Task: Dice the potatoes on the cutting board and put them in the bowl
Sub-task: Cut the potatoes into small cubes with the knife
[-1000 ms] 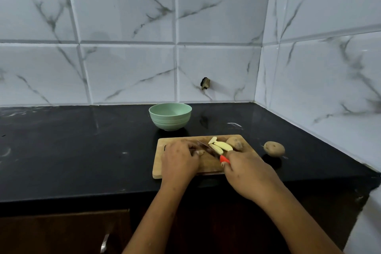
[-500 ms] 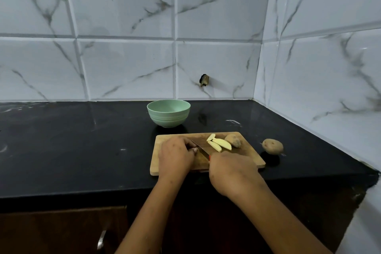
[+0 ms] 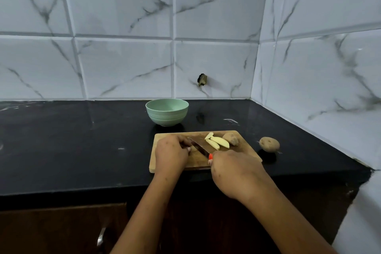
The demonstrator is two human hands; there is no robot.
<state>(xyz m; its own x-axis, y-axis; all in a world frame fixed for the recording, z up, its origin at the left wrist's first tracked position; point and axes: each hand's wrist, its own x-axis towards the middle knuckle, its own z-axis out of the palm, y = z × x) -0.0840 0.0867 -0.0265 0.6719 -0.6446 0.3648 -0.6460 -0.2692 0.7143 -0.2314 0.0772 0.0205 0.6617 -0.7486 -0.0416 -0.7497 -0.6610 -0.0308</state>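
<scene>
A wooden cutting board [image 3: 245,146] lies on the black counter. My left hand [image 3: 171,153] curls over a potato piece [image 3: 193,149] on the board, mostly hiding it. My right hand [image 3: 235,171] grips the red-handled knife [image 3: 201,147], its blade lying against that piece. Three pale potato wedges [image 3: 216,142] and an unpeeled potato chunk [image 3: 231,139] sit at the board's far right. A whole potato [image 3: 269,144] rests on the counter right of the board. The green bowl [image 3: 167,112] stands behind the board, nothing visible inside.
Marble-tiled walls close off the back and the right side of the counter [image 3: 72,140]. A dark stub [image 3: 202,79] sticks out of the back wall. Below the counter edge is a wooden cabinet with a metal handle [image 3: 100,237].
My right hand has shifted left and back along the board with the knife, drawing the blade against the piece under my left hand. The camera has tilted slightly.
</scene>
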